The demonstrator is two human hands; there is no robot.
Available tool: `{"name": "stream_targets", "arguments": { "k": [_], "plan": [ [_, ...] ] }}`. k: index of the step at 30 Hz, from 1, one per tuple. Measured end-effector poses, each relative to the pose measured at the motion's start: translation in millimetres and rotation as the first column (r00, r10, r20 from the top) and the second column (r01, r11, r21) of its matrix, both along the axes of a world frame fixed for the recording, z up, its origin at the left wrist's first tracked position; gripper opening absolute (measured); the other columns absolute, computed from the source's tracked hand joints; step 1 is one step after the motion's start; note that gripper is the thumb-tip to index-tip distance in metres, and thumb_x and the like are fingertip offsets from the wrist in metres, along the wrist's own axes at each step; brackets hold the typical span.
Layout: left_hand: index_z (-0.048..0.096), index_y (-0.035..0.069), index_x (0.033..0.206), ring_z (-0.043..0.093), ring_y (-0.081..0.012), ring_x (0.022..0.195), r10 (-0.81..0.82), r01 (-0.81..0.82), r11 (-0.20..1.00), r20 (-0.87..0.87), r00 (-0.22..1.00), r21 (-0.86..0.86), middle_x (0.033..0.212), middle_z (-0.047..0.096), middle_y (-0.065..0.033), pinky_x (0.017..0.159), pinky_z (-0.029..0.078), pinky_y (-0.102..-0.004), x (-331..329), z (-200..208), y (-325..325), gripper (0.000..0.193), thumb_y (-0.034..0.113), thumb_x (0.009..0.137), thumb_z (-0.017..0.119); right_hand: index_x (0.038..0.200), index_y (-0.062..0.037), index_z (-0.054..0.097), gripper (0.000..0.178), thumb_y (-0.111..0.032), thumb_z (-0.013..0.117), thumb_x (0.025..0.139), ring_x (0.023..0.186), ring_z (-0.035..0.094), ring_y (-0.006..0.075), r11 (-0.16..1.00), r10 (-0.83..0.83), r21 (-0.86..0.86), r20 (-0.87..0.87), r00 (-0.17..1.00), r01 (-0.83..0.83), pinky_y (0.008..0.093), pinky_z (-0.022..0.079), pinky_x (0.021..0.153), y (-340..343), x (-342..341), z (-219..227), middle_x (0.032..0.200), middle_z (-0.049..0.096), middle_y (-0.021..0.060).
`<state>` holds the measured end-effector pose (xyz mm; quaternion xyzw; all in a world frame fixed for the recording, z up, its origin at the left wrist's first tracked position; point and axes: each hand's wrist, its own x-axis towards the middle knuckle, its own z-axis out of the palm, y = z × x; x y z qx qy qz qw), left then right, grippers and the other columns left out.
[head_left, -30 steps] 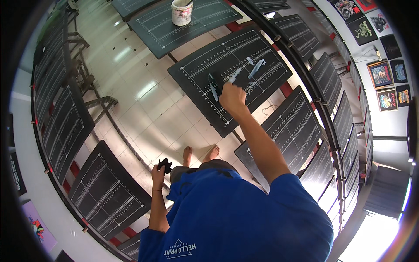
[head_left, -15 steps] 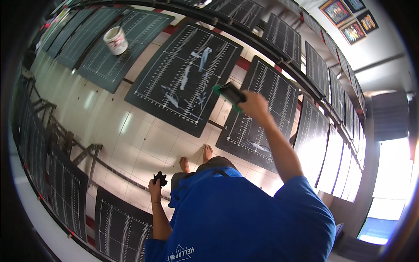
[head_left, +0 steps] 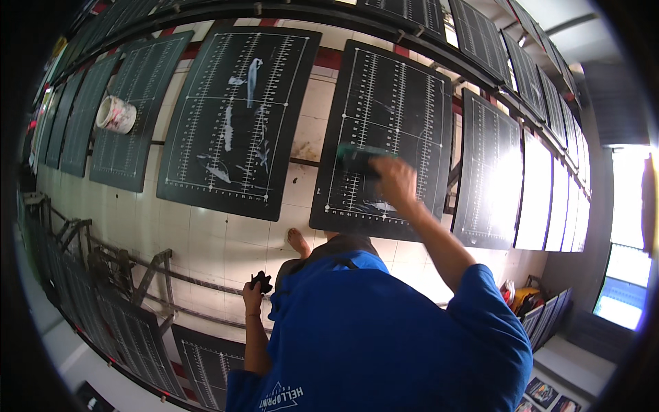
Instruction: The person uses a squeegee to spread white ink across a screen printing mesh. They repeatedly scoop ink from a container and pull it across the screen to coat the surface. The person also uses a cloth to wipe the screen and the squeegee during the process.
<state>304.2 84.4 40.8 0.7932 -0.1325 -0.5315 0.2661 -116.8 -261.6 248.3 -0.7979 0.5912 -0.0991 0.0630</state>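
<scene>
My right hand (head_left: 396, 180) grips a dark scraper with a green edge, like a squeegee (head_left: 364, 159), blurred by motion. It is over the lower middle of a black board (head_left: 415, 93) printed with white grid lines and ruler marks; whether the blade touches the surface I cannot tell. A whitish smear (head_left: 379, 206) lies on this board near its close edge. Down by my left side, my left hand (head_left: 252, 298) is closed on a small black jagged-edged object (head_left: 260, 281), its kind unclear. The adjacent board on the left (head_left: 199, 82) carries several white streaks.
A white paint-stained bucket (head_left: 117, 115) stands on a board farther left. More boards line both sides, some glaring with light at the right (head_left: 484, 175). Dark metal frame bars (head_left: 147, 278) are at the left, above pale floor tiles. My bare foot (head_left: 297, 242) shows below.
The view has swung right, so boards and bucket appear farther left. My right hand has brought the squeegee from the board's left edge to over its surface. My left hand keeps the black object.
</scene>
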Motion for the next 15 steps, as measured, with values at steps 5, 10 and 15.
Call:
{"name": "stream_targets", "arguments": {
  "k": [5, 10, 15],
  "plan": [
    [0.059, -0.001, 0.105, 0.067, -0.0203, 0.082, -0.157, 0.157, 0.987, 0.0, 0.988, 0.031, 0.097, 0.067, -0.0121, 0.061, 0.055, -0.0323, 4, -26, -51, 0.029, 0.025, 0.093, 0.061, 0.111, -0.0119, 0.069, 0.044, 0.0, 0.064, 0.069, 0.101, 0.066, 0.0274, 0.981, -0.088, 0.186, 0.142, 0.986, 0.061, 0.0403, 0.053, 0.087, 85, -11, 30, 0.109, 0.069, 0.0067],
    [0.059, 0.0, 0.105, 0.066, -0.0197, 0.082, -0.22, 0.22, 0.975, -0.049, 0.974, -0.003, 0.095, 0.067, -0.0109, 0.062, 0.055, -0.0323, 5, -39, -84, 0.026, 0.023, 0.094, 0.061, 0.114, -0.0085, 0.068, 0.048, 0.003, 0.063, 0.067, 0.11, 0.063, 0.0277, 0.956, -0.293, 0.053, 0.096, 0.951, 0.289, 0.0385, 0.051, 0.093, 112, -42, 59, 0.117, 0.068, 0.0073],
    [0.061, -0.003, 0.102, 0.065, -0.0187, 0.075, -0.253, 0.255, 0.967, -0.071, 0.965, 0.023, 0.091, 0.066, -0.0107, 0.055, 0.055, -0.0313, 6, -48, -86, 0.027, 0.021, 0.09, 0.066, 0.12, -0.0097, 0.066, 0.05, 0.001, 0.06, 0.071, 0.117, 0.061, 0.0231, 0.962, -0.268, 0.063, 0.047, 0.962, 0.265, 0.036, 0.048, 0.099, 181, -31, 7, 0.121, 0.066, 0.0055]
  ]
}}
